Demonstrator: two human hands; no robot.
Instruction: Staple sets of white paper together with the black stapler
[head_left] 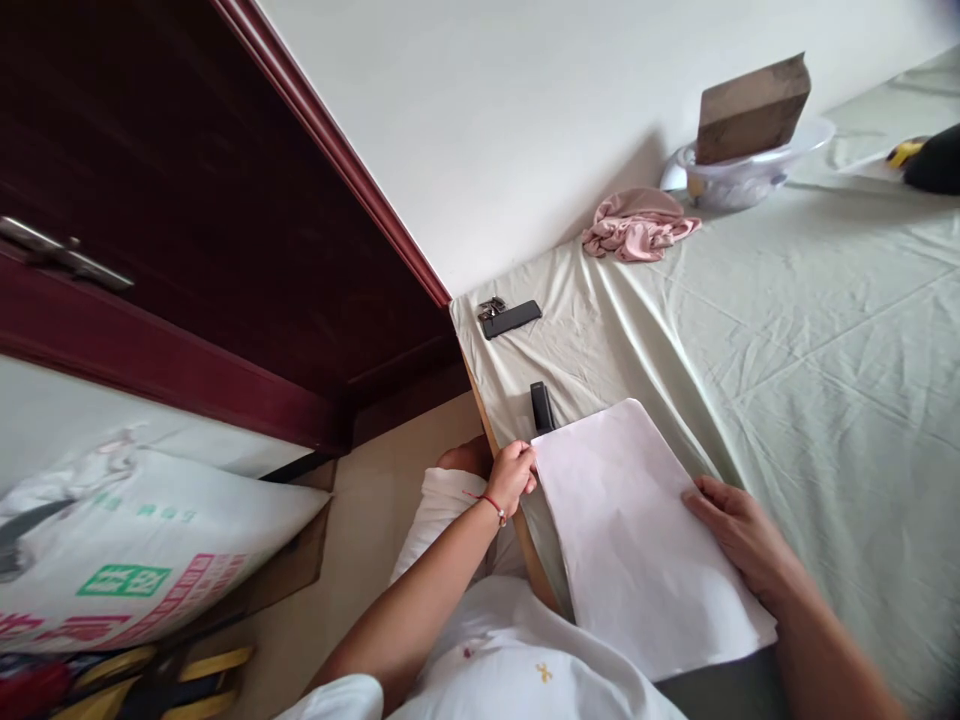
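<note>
White paper (645, 550), perhaps several sheets, lies tilted in front of my body over the edge of the cloth-covered surface. My left hand (514, 475), with a red string bracelet at the wrist, pinches the paper's upper left corner. The right long edge is held by my right hand (727, 515), thumb on top and fingers partly hidden beneath. Just beyond the top edge of the paper is a black stapler-like object (541, 407), its near end close to the sheet. Farther off lies a black flat case (512, 319) with small dark metal pieces (492, 308) beside it.
A pale green cloth (825, 370) covers the surface. Near the wall are a crumpled pink cloth (637, 225) and a clear basin (735, 185) with a brown box (752, 110). A dark red door (187, 180) and a white printed sack (165, 540) are at left.
</note>
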